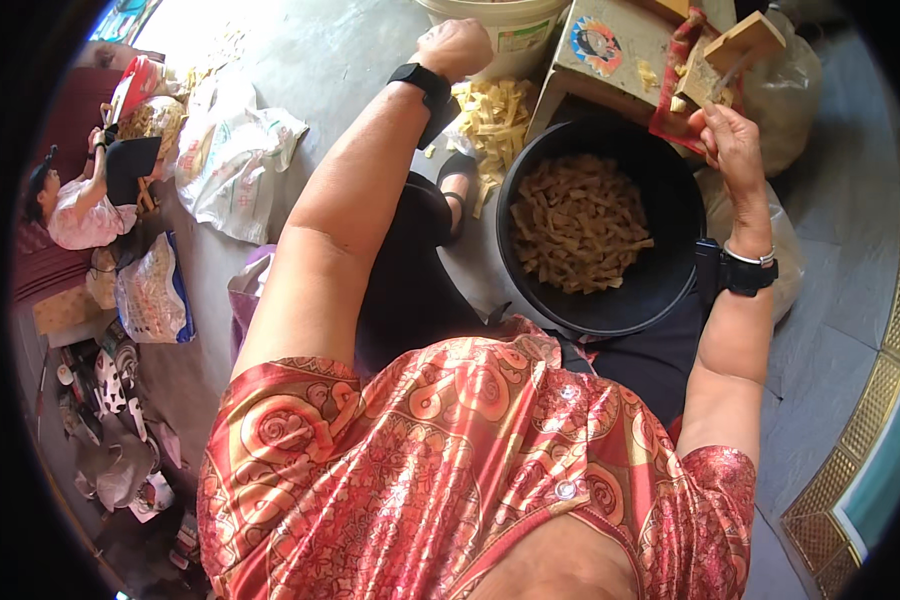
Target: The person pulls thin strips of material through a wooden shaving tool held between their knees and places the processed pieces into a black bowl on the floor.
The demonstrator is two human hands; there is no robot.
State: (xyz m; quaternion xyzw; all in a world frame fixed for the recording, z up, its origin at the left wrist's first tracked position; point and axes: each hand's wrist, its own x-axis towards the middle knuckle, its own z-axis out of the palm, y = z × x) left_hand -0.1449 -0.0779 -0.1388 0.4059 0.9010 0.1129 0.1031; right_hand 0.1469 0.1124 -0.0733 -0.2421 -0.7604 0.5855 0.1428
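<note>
My left hand [455,48] is closed, with its knuckles up, in front of the pale bucket [510,50]. Whatever its fingers may hold is hidden. On the right, my right hand [732,145] has its fingers pinched together at the edge of a red cloth [672,95]; what is between them is too small to make out. Just beyond it is a wooden block [745,45] with a thin metal piece against it. A round black tub [678,245] of brownish strips [580,225] stands between my arms. Yellowish strips [495,120] lie heaped on the floor beside the bucket.
A low wooden bench [610,75] with a round sticker stands behind the tub. Clear plastic bags [785,100] are at the right. White sacks [235,150] lie at the left, near another person [88,205] with raised hands. Shoes and odds and ends [120,400] are lower left.
</note>
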